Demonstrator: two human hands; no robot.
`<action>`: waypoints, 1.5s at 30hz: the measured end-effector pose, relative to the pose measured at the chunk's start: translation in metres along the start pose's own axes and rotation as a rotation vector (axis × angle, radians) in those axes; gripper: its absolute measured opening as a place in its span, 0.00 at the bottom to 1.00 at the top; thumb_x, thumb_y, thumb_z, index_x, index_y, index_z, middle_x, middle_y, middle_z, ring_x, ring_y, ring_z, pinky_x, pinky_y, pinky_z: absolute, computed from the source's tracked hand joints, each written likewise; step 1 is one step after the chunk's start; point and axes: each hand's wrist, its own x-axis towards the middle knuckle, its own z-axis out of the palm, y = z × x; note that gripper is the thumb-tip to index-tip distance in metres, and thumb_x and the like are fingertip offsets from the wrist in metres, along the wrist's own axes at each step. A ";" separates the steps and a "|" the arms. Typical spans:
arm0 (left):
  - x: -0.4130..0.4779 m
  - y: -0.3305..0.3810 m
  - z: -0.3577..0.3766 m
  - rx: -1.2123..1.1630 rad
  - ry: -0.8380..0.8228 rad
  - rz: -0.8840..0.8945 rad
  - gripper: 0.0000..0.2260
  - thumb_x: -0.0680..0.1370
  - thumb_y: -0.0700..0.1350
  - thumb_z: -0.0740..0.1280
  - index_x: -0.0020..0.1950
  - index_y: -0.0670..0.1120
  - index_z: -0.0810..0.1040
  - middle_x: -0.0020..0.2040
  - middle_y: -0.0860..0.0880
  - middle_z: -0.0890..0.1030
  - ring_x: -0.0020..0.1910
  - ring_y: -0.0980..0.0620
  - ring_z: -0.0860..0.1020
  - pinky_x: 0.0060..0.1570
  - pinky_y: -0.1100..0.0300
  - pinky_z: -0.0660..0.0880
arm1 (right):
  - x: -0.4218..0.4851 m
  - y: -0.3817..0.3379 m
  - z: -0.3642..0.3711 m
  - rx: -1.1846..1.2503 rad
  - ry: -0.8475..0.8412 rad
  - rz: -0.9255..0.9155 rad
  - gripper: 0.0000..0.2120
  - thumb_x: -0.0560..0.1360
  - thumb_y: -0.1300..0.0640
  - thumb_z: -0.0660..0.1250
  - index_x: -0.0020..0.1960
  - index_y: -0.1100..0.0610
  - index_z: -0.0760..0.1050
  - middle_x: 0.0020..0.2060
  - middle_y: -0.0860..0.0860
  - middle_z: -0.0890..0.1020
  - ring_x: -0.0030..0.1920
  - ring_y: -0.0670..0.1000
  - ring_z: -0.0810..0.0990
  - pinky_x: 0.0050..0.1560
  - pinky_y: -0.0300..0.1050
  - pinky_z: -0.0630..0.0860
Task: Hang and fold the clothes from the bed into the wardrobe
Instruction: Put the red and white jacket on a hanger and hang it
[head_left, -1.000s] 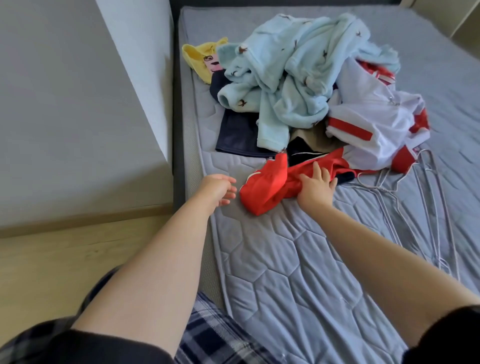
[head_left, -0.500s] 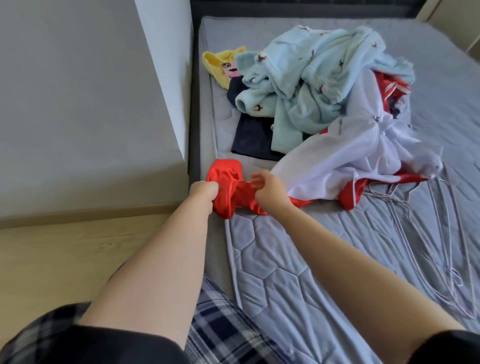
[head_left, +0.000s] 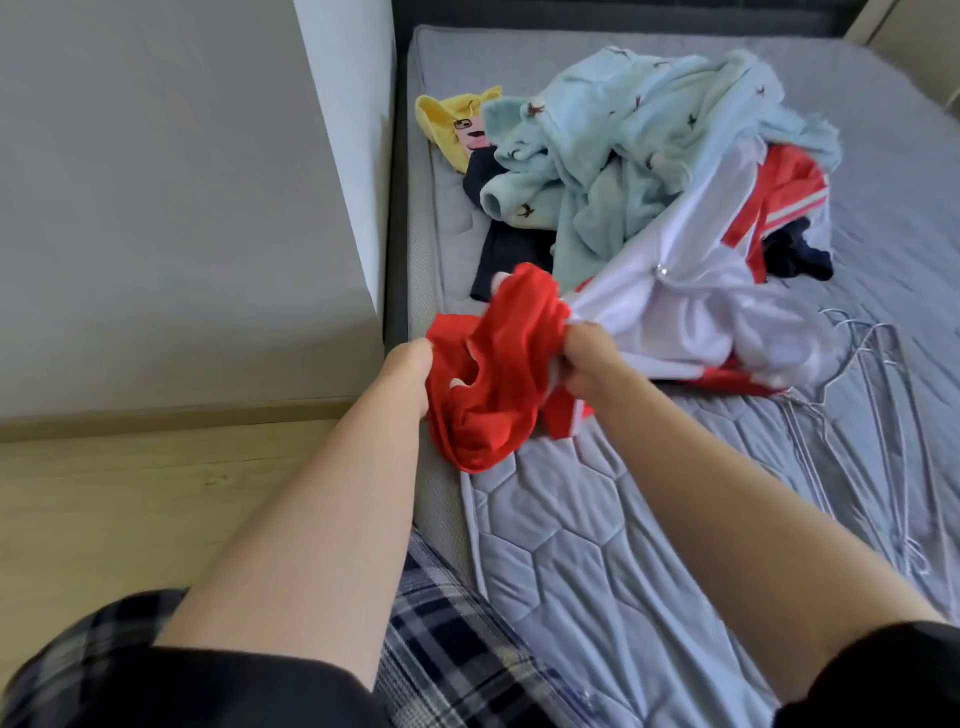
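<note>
**Red cloth held by both hands at the bed's edge**

Red cloth (head_left: 498, 374) hangs bunched between the two hands, just above the near left edge of the mattress (head_left: 597, 561). The left hand (head_left: 408, 371) grips its left side with curled fingers, and the right hand (head_left: 587, 358) grips its right side, where the red cloth joins a white jacket (head_left: 691, 312) with red stripes. The white jacket stretches from the right hand toward 2 o'clock and lies partly over the pile.

Around the hands: at 12 o'clock from the red cloth lies a light blue fleece garment (head_left: 634, 156) with small dark marks, on top of the pile. A dark navy garment (head_left: 506, 249) lies under it, and its corner sits just behind the red cloth. At 11 o'clock a yellow garment (head_left: 449, 122) shows a small printed picture; no letters can be read on it. At 3 o'clock several wire hangers (head_left: 872, 395) lie flat on the mattress, touching the lower edge of the white jacket. A grey cabinet (head_left: 171, 208) stands at 9 o'clock, close beside the bed, above a wooden floor (head_left: 130, 499). Checked trousers (head_left: 447, 649) appear at the bottom.

No brand or label is readable.
</note>
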 end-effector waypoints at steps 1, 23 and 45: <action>-0.002 0.002 -0.004 -0.073 -0.009 -0.014 0.11 0.78 0.41 0.56 0.42 0.44 0.76 0.33 0.44 0.81 0.30 0.49 0.81 0.33 0.59 0.77 | -0.010 0.000 0.020 0.085 -0.121 0.048 0.13 0.78 0.69 0.55 0.38 0.61 0.73 0.24 0.51 0.76 0.26 0.46 0.73 0.25 0.38 0.70; -0.024 -0.003 -0.002 0.903 0.132 0.877 0.23 0.74 0.53 0.68 0.68 0.48 0.73 0.72 0.46 0.67 0.73 0.46 0.61 0.70 0.45 0.60 | 0.002 0.042 -0.056 -1.356 -0.104 -0.245 0.14 0.75 0.55 0.62 0.58 0.58 0.77 0.54 0.57 0.81 0.54 0.57 0.78 0.47 0.43 0.69; -0.044 -0.018 -0.018 1.078 -0.113 0.298 0.23 0.78 0.47 0.64 0.70 0.40 0.67 0.62 0.38 0.75 0.57 0.40 0.77 0.58 0.48 0.75 | -0.022 0.033 -0.032 -1.367 -0.105 -0.881 0.29 0.68 0.63 0.60 0.69 0.52 0.69 0.63 0.53 0.74 0.67 0.58 0.67 0.68 0.54 0.59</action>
